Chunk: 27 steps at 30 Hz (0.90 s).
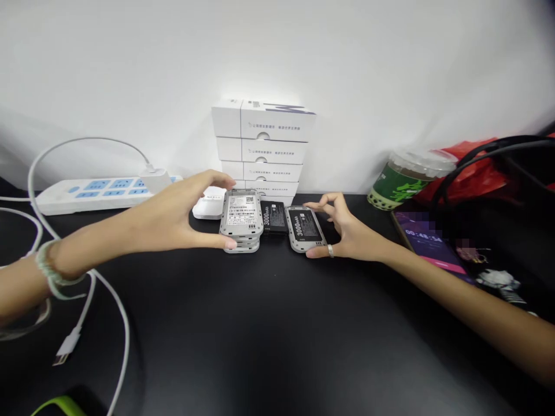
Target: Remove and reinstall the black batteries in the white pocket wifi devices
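The left hand is spread wide around a stack of grey pocket devices, thumb on the near edge, fingers reaching the far edge, apparently gripping it. The top device shows a white label with barcodes and a QR code. The right hand pinches a single grey pocket device between thumb and fingertips, and its exposed black battery reads 3000 mAh. A loose black battery, also marked 3000 mAh, lies between the 2 devices, touching both. All of this sits on a black desk. Behind are 4 visible tiers of stacked white boxes, with a small white device just left of the stack. A white power strip with a plugged-in charger is to the left, with a white cable looping across the desk. To the right are a plastic bubble tea cup, a lit phone and a red bag. A beaded bracelet is on the left wrist, and a silver ring is on a right finger.
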Available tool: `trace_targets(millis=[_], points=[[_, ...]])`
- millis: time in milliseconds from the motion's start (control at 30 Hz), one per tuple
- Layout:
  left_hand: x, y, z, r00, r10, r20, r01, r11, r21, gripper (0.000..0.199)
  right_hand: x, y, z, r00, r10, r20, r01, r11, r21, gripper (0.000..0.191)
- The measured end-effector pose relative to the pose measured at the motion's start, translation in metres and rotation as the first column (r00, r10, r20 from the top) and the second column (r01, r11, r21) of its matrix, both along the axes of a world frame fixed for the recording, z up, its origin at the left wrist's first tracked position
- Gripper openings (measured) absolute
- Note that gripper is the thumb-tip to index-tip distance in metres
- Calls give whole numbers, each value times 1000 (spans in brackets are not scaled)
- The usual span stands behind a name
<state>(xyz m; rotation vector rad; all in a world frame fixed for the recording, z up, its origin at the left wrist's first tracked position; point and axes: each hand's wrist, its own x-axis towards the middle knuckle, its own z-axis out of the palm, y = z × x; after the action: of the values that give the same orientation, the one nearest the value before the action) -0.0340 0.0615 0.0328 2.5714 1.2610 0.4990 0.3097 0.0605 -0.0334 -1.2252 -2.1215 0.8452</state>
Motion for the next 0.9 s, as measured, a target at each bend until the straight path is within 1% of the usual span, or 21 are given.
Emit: trace_targets(millis=[100,167,200,267,367,433,500,567,600,667,700,733,767,800,867,900], points=[[2,6,-6,1000,-16,0,16,1000,-7,81,-1,-5,2,999,-22,37,20,999,38,91],[5,8,-6,1000,-24,-7,24,1000,-16,82,1,-11,4,997,-59,47,55,996,75,100],[6,9,-6,1000,-27,-12,26,999,-30,84,1,-15,5,995,-79,54,74,992,99,101],[9,10,-3,999,-19,-28,17,997,-70,88,3,-24,8,990,-113,80,97,980,176,96],[12,9,1,999,12,-45,-17,993,-114,89,3,-41,15,984,-135,116,92,943,320,91],[12,9,2,999,9,-34,-13,992,-124,92,-1,-53,20,985,-125,119,76,932,353,88],[11,6,0,1000,-13,-18,11,995,-101,96,-7,-63,25,989,-95,113,51,938,342,88],[9,-2,-2,999,-37,-2,37,999,-31,98,-15,-73,28,993,-57,107,19,944,329,89],[10,-9,-4,999,-50,11,50,999,8,99,-19,-78,29,994,-38,98,3,945,328,89],[15,-28,-7,995,-92,36,90,995,43,100,-27,-87,27,997,5,79,-30,949,313,91],[20,-39,-9,992,-115,41,114,993,28,100,-31,-92,24,997,34,67,-52,955,292,93],[26,-50,-11,987,-160,22,160,987,-21,100,-34,-96,21,996,66,54,-78,962,263,97],[34,-60,-12,972,-229,57,229,973,-3,98,-36,-100,16,995,94,44,-102,967,235,101],[42,-69,-14,962,-267,50,269,963,-25,96,-38,-104,11,992,114,45,-121,970,211,105],[56,-82,-17,952,-301,53,303,952,-51,91,-38,-109,3,987,136,80,-150,968,202,107],[59,-86,-19,952,-300,51,303,951,-65,92,-37,-111,0,984,141,111,-163,962,219,106]])
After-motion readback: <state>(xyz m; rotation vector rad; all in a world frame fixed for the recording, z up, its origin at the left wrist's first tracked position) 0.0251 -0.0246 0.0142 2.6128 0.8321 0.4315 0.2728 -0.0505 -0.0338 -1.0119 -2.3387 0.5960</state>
